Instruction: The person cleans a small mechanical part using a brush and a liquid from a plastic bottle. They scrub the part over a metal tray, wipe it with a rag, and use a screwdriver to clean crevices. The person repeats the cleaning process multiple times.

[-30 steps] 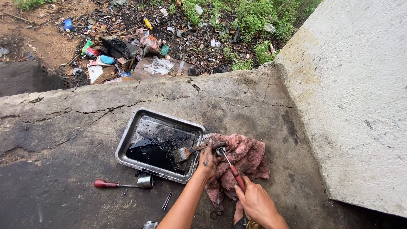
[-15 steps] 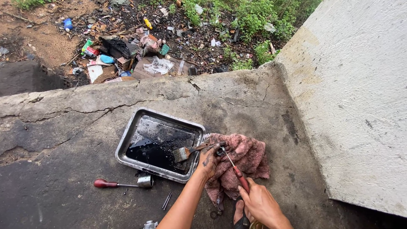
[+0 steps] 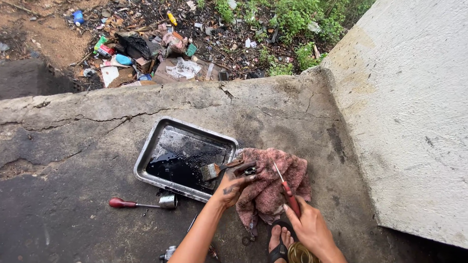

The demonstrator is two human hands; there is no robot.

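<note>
My left hand grips a small dark metal part at the left edge of a dirty pink rag on the concrete. My right hand holds a red-handled screwdriver, its shaft pointing up over the rag, apart from the part. A paintbrush rests on the rim of a metal tray holding black oily liquid, just left of my left hand.
A red-handled socket driver lies on the concrete below the tray. Small metal pieces sit near my forearm. My sandalled foot is under the rag. A concrete wall rises on the right; litter lies beyond the ledge.
My right hand has drawn the screwdriver away from the part, down and to the right. My left hand stays at the rag's edge with the part.
</note>
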